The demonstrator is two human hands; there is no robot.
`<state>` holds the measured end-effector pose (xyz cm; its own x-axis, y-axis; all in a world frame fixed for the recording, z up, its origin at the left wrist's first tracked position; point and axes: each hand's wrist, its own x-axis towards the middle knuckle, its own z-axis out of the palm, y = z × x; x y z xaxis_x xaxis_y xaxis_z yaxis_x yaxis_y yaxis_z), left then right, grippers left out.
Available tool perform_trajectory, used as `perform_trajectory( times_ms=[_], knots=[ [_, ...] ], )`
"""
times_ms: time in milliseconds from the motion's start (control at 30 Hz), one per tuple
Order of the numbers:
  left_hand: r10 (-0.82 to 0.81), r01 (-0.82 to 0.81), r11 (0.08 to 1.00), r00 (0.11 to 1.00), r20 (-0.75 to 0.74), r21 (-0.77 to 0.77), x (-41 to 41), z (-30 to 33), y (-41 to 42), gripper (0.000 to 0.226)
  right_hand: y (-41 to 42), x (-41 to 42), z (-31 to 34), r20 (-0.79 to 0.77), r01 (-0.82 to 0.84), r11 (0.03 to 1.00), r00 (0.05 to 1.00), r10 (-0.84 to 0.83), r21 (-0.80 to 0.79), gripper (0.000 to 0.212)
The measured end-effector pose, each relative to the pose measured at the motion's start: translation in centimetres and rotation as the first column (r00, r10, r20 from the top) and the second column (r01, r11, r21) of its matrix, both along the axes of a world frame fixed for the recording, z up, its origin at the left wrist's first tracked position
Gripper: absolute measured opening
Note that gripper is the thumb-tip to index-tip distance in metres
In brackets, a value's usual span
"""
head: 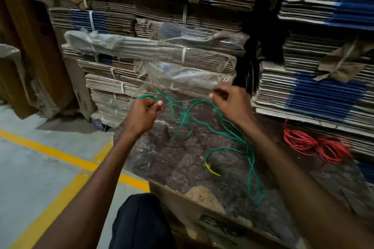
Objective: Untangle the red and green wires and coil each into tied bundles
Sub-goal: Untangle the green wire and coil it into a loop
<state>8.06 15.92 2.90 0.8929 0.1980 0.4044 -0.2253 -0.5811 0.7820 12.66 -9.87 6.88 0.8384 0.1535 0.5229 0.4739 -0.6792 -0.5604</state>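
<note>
Cardboard stacks (153, 16): bundles of flattened cartons, some strapped, some under clear plastic film, rise like a wall behind the work surface and along its right side.
Floor (30, 157): grey concrete with yellow painted lines, to the left of the work surface.
Work surface (182, 159): a mottled, dark top covered in plastic film, resting on a carton; its left corner meets the yellow lines.
Green wire (222, 122): one long loose strand, looped and crossing over itself, strung between both hands above the far part of the surface; its slack runs down toward the near edge on the right, and one end with a yellow tip lies near the middle.
Red wire (315, 143): coiled in two joined loops, lying at the right edge of the surface against the base of the right-hand stack, well apart from the green wire.
Left hand (144, 112): raised over the far left part of the surface, fingers curled round a small loop of green wire, thumb pressed against it.
Right hand (232, 103): raised over the far middle, fingertips pinching the green wire; the hand is somewhat blurred.
Dark trouser leg (139, 222): at the near edge, below the arms.
</note>
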Motion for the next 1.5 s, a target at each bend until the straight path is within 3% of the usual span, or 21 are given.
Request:
perform_trajectory(
  times_ms=[100, 200, 300, 433, 600, 667, 767, 933, 1067, 1200, 1267, 1400, 1500],
  knots=[
    [-0.020, 0.020, 1.000, 1.000, 0.015, -0.010, -0.5, 0.3, -0.3, 0.027, 2.9, -2.3, -0.9, -0.175, -0.236, 0.968, 0.960, 0.218, -0.090, 0.033],
    [-0.055, 0.055, 0.998, 0.998, 0.024, -0.001, -1.0, 0.3, -0.6, 0.025, 3.9, -3.0, -1.5, -0.158, -0.222, 0.904, 0.972, 0.175, -0.365, 0.046],
    [-0.067, 0.067, 0.998, 0.997, 0.028, 0.019, -1.3, 0.0, -0.2, 0.026, 3.9, -2.8, -1.3, -0.150, -0.173, 0.897, 0.981, 0.121, -0.407, 0.036],
    [-0.065, 0.064, 0.998, 0.997, 0.040, 0.024, -1.3, -0.3, 0.2, 0.028, 3.3, -2.1, -1.2, -0.176, -0.170, 0.936, 0.977, 0.120, -0.307, 0.019],
    [-0.043, 0.041, 0.998, 0.999, 0.030, 0.038, -1.6, -1.1, 0.9, 0.028, 0.9, -0.3, -1.0, -0.278, -0.083, 0.992, 0.959, 0.053, -0.098, 0.015],
    [-0.038, 0.036, 0.998, 0.999, 0.034, 0.043, -1.9, -1.3, 1.1, 0.031, -0.4, 0.3, -0.9, -0.292, -0.003, 0.997, 0.956, 0.025, 0.076, 0.018],
    [-0.031, 0.030, 0.999, 0.999, 0.022, 0.039, -1.9, -1.7, 1.4, 0.030, -3.0, 1.3, -0.5, -0.273, 0.167, 0.940, 0.958, -0.084, 0.297, 0.021],
    [-0.021, 0.021, 1.000, 1.000, -0.007, 0.024, -2.2, -1.7, 1.3, 0.025, -7.7, 3.5, -1.4, -0.242, 0.430, 0.854, 0.897, -0.369, 0.293, 0.037],
    [-0.007, 0.008, 1.000, 1.000, -0.018, 0.015, -2.4, -1.6, 1.3, 0.024, -10.8, 4.6, -3.1, -0.285, 0.615, 0.717, 0.788, -0.546, 0.328, 0.042],
    [0.026, -0.025, 0.999, 0.998, -0.055, 0.022, -2.3, -2.3, 2.0, 0.023, -13.6, 5.5, -5.1, -0.380, 0.720, 0.619, 0.693, -0.612, 0.315, 0.046],
    [0.042, -0.042, 0.999, 0.997, -0.067, 0.008, -2.3, -2.5, 1.6, 0.023, -13.1, 5.3, -5.6, -0.397, 0.716, 0.651, 0.690, -0.605, 0.253, 0.042],
    [0.017, -0.017, 1.000, 0.997, -0.077, 0.009, -2.7, -1.6, 0.1, 0.023, -10.1, 3.5, -5.4, -0.407, 0.585, 0.806, 0.759, -0.509, 0.083, 0.039],
    [0.008, -0.009, 1.000, 0.997, -0.080, -0.006, -2.8, -1.0, -0.5, 0.023, -8.5, 3.3, -5.1, -0.415, 0.496, 0.868, 0.783, -0.463, -0.033, 0.025]
  ],
)
